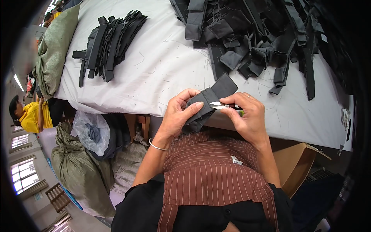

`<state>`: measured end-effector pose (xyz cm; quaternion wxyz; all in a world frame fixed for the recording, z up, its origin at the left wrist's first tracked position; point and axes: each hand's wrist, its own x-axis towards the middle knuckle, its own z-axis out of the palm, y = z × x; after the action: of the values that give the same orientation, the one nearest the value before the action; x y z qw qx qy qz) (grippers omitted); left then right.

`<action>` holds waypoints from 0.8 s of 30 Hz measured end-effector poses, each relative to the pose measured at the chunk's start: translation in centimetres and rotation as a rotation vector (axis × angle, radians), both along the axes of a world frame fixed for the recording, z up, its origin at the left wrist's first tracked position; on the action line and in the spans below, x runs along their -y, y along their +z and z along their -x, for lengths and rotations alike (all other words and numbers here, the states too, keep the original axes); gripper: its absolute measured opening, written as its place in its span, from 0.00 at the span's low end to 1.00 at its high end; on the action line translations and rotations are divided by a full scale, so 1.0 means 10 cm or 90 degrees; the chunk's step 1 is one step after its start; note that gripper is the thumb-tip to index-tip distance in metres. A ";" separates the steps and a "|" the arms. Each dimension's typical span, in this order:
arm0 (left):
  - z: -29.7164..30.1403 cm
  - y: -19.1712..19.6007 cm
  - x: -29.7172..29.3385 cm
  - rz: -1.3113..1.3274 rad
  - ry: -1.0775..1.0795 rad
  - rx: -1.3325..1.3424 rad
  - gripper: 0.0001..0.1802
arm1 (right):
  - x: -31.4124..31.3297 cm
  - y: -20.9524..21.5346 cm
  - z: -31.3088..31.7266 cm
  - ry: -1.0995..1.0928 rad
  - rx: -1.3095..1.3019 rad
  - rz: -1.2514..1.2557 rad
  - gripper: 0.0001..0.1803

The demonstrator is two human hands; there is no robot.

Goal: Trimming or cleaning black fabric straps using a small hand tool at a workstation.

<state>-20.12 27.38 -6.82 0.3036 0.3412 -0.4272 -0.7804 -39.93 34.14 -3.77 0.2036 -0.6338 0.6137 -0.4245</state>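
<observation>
My left hand (184, 108) is closed around a dark grey fabric strip (224, 86), its thumb pressing the folded cloth near the table's front edge. In my right hand (245, 110) is a pair of small thread snips (218, 104), with the pale blades parted and laid against the strip's edge. The fingers cover most of the snips' handle. Beyond my hands, a large loose heap of dark fabric strips (247, 46) spreads over the far right of the table. A neater pile of similar strips (112, 42) lies at the far left.
White cloth covers the table (154, 73), with loose thread ends scattered on it. Full woven sacks (79, 174) stand at left, near a clear plastic bag (92, 131). An open cardboard box (293, 164) is below right. A person in yellow (34, 116) is at far left.
</observation>
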 end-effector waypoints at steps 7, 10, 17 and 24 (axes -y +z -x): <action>0.00 0.01 -0.04 0.008 0.006 -0.020 0.13 | -0.04 0.01 -0.01 0.016 -0.027 -0.022 0.09; -0.01 0.02 -0.04 0.013 0.004 -0.020 0.13 | -0.04 0.02 -0.03 0.015 -0.024 -0.022 0.09; -0.01 0.06 -0.06 0.026 -0.005 -0.009 0.14 | -0.07 0.02 -0.03 0.007 -0.032 0.000 0.08; -0.01 0.04 -0.08 0.056 -0.002 0.014 0.13 | -0.11 0.08 -0.03 0.007 -0.062 -0.013 0.08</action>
<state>-19.99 28.18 -6.38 0.3124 0.3357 -0.4646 -0.7575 -39.63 35.22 -2.95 0.1825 -0.6547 0.6239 -0.3858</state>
